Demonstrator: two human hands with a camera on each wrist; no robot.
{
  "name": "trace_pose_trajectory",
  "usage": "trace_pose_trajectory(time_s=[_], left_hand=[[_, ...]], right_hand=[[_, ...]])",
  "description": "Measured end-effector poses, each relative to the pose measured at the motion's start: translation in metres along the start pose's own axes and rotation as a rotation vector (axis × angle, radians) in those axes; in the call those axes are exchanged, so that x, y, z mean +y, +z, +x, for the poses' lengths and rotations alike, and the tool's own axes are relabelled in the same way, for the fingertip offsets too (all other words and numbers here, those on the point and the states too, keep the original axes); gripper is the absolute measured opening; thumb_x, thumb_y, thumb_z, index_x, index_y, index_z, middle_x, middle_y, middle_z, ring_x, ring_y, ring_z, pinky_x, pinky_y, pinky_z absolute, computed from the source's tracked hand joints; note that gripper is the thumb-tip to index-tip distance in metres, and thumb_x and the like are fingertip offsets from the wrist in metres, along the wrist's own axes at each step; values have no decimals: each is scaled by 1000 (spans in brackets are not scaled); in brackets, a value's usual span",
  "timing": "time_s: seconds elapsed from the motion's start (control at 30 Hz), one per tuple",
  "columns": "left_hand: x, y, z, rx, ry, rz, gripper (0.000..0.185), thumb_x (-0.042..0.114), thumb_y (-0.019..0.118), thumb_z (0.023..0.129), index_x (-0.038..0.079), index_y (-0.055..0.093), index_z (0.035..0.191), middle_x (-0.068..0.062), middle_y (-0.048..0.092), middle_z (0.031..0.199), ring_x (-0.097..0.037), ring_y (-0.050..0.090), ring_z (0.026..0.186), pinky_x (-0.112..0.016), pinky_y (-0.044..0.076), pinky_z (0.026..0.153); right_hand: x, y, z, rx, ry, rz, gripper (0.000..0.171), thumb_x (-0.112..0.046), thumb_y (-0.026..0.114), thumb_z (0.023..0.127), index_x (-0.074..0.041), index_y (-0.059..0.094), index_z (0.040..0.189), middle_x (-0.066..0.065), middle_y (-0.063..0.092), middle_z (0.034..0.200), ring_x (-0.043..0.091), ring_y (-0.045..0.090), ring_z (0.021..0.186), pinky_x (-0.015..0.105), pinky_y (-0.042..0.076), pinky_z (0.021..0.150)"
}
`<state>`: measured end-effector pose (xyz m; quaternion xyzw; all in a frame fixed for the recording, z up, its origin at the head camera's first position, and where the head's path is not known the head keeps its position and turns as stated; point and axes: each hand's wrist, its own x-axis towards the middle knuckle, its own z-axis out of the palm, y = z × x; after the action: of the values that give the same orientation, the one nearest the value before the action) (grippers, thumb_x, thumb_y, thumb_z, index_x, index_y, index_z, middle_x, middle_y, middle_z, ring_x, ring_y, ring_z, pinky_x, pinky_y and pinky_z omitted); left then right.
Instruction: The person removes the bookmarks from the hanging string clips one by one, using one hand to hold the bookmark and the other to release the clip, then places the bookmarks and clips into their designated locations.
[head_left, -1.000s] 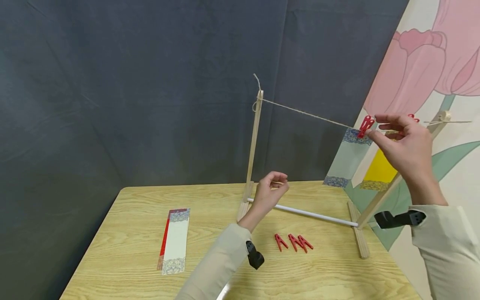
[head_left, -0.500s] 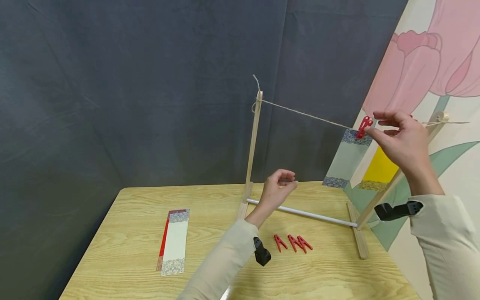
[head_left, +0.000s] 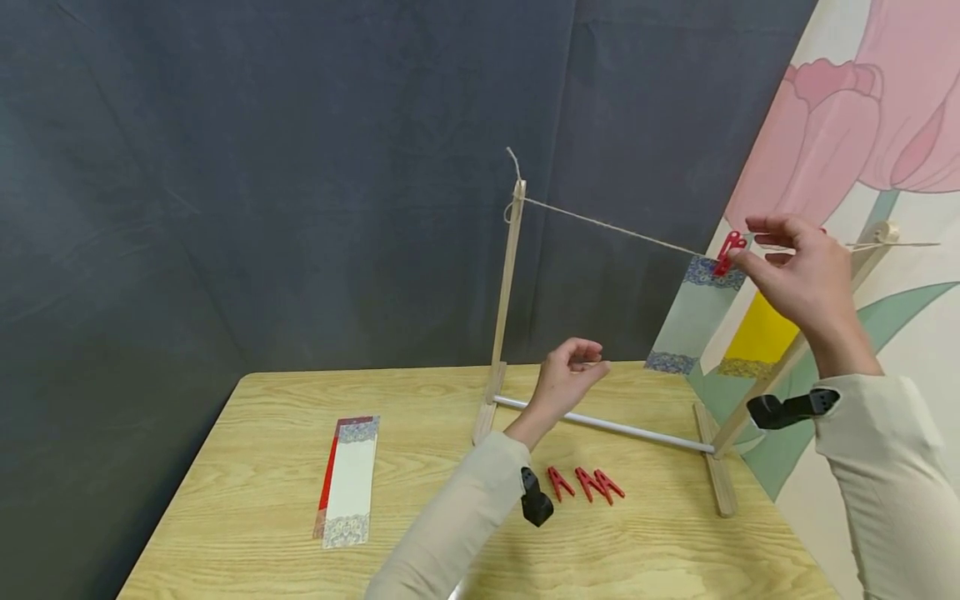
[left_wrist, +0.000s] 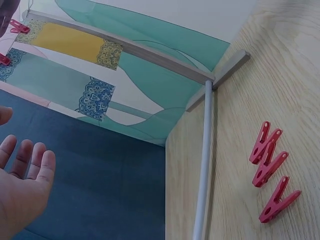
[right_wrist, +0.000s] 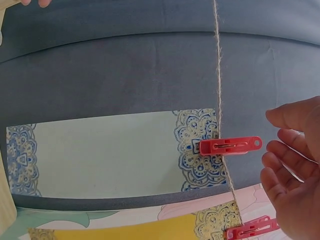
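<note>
A pale bookmark-like card [right_wrist: 105,160] with blue lace-patterned ends hangs from a twine line [head_left: 607,226], held by a red clothespin [right_wrist: 232,145]. Beside that clothespin, my right hand [head_left: 806,275] has its thumb and fingers spread apart; in the right wrist view a gap shows between fingertips and clothespin. A yellow card [left_wrist: 75,44] with patterned ends hangs farther right on the line, under another red clothespin [right_wrist: 252,228]. My left hand [head_left: 558,387] is raised over the table before the frame's white bar [head_left: 637,433], fingers loosely bent, holding nothing.
Several red clothespins [head_left: 560,483] lie on the wooden table [head_left: 247,500]. A white card [head_left: 352,479] overlaps a red one [head_left: 327,483] at the left. The line runs between two wooden posts [head_left: 508,292]; a dark curtain [head_left: 337,208] stands behind.
My left hand has moved to the right and slightly up over the table. The right hand stays beside the clothespin with its fingers a little more spread. The cards on the table have not moved.
</note>
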<state>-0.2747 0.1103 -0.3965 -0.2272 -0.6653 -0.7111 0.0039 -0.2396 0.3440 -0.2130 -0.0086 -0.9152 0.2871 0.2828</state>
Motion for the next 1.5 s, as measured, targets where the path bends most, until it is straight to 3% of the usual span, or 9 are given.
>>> trace_pose_trajectory(time_s=[0.2,0.5,0.73,0.93,1.13,1.4,1.5], left_hand=[[3,3,1,-19,-10,14,21,15,72,89,9,66,109,-6,65,104,-5,59,83,-21,51,72],[5,10,4,-30,-5,46,22,13,71,89,9,67,110,-8,65,104,-5,60,82,-20,51,69],[3,19,8,-25,-2,76,23,11,73,88,9,67,110,6,64,97,-2,59,81,-19,51,69],[3,22,11,-21,3,100,23,13,73,88,9,67,110,-1,66,101,-2,59,81,-19,50,71],[0,27,14,-21,-24,116,24,11,73,88,11,67,111,8,63,98,-2,59,82,-19,50,70],[-1,37,14,-41,-39,115,27,10,73,87,11,67,113,7,64,102,-3,60,83,-18,50,69],[-2,38,15,-41,-43,129,29,11,74,87,10,67,115,6,65,105,-4,60,85,-17,50,70]], right_hand=[[1,1,5,-51,16,-19,52,-30,58,96,-7,49,141,20,51,133,33,46,116,24,42,98],[6,2,9,-96,17,-13,51,-30,57,97,-5,48,141,22,52,131,32,50,109,19,45,93],[8,1,12,-122,14,-19,53,-30,56,97,-4,46,142,24,51,132,45,52,114,9,45,78],[8,0,15,-148,3,-23,53,-31,54,98,-3,44,143,26,51,133,45,51,116,11,45,82],[9,-1,17,-172,0,-41,54,-31,53,99,-2,43,144,26,49,134,44,49,118,6,41,75],[13,-3,18,-192,-2,-70,55,-34,48,101,0,41,144,29,49,133,47,47,118,17,44,77],[13,-2,18,-195,3,-64,56,-35,47,101,0,41,144,28,50,131,47,47,118,16,41,73]])
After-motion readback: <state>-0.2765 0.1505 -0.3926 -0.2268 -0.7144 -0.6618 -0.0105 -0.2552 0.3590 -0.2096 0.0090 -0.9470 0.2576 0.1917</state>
